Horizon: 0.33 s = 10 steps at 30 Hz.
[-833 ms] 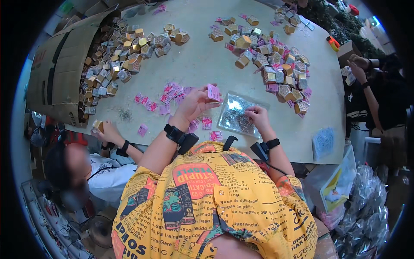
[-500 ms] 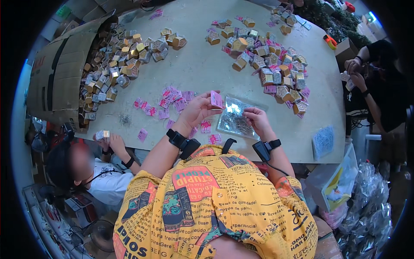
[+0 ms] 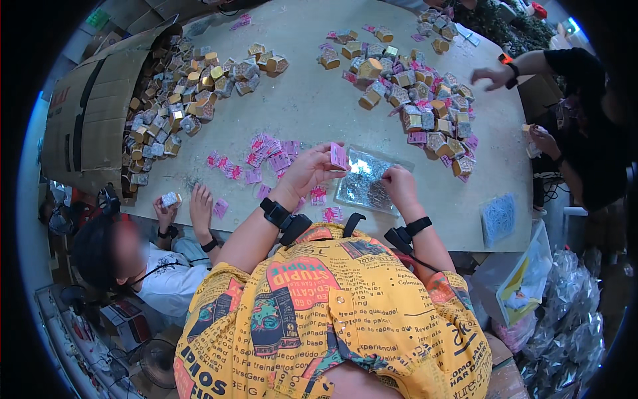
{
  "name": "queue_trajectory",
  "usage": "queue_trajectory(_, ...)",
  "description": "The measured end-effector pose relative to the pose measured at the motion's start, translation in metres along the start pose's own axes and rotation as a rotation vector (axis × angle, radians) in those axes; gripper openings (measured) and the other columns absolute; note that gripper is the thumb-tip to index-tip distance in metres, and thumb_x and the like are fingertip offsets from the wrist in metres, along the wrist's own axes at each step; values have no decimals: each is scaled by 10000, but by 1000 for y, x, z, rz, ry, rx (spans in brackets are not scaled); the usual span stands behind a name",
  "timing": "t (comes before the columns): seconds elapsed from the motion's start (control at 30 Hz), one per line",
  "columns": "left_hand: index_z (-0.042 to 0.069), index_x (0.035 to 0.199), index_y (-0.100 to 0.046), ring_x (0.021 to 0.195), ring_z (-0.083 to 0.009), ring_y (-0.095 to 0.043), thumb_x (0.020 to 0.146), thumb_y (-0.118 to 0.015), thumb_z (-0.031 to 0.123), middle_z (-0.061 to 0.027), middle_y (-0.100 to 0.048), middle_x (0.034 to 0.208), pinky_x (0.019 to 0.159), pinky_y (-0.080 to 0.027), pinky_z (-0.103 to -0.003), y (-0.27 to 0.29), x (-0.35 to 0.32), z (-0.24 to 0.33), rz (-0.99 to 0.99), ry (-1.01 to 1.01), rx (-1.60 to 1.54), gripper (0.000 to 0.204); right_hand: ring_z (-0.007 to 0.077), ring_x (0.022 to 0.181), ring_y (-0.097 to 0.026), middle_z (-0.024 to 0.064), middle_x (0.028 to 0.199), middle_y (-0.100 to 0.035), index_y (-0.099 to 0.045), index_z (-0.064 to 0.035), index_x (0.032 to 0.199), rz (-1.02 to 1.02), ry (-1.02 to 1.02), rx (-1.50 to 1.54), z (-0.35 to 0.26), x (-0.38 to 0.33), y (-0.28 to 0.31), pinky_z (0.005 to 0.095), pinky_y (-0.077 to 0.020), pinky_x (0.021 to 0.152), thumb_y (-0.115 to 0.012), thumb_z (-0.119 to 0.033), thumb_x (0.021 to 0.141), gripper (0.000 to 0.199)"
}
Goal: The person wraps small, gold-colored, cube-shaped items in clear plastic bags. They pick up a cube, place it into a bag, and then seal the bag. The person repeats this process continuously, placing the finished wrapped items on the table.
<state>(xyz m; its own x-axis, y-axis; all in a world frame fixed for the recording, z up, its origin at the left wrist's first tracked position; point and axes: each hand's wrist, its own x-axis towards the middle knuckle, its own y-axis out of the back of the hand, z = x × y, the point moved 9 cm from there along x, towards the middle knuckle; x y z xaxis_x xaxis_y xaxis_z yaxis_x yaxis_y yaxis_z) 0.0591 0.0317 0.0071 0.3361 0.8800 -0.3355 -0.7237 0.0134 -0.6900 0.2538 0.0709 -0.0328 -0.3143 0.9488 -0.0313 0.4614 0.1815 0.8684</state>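
Observation:
My left hand (image 3: 307, 174) pinches a small pink card tag (image 3: 338, 157) between thumb and fingers, held up over the table. Just to its right lies a shallow clear plastic tray (image 3: 369, 208), full of thin silvery pins (image 3: 362, 185). Above the tray's right side, my right hand (image 3: 401, 189) has its fingertips pressed together; whatever is between them is too small to make out. Loose pink tags (image 3: 279, 161) are scattered to the left of my left hand, and a few lie near my body, such as one tag (image 3: 318, 195) beside the tray.
Gold and silvery glitter ornaments spill from a cardboard box (image 3: 86, 123) at left. Another ornament pile (image 3: 425, 100) mixed with tags covers the far right. A second pin tray (image 3: 498, 219) sits near the right edge. Co-workers' hands reach in at left (image 3: 201, 207) and right (image 3: 493, 77).
My right hand has shifted slightly right above the tray; my left still holds the tag. The right co-worker has stretched a hand over the table, and the left one's hands have parted.

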Motion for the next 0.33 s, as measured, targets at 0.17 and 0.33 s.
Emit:
queue_trajectory(0.17,-36,1280,-372,1033,-324,-578,861,-410,36,-206,-530,1163,898,-490,-411,1,1,0,-40,1,-42,427,182,676,-588,69,803,-624,-686,-51,776,62,-25,471,-10,4,15,307,-477,624,-679,-79,716,67)
queue_trajectory(0.33,0,1316,-347,1082,-354,-549,874,-427,87,-207,-527,1186,934,-460,-423,-13,-2,4,-145,18,-134,457,147,691,-582,30,812,-642,-701,-112,889,-65,-319,1301,-11,12,-3,287,-478,641,-665,-118,795,101)
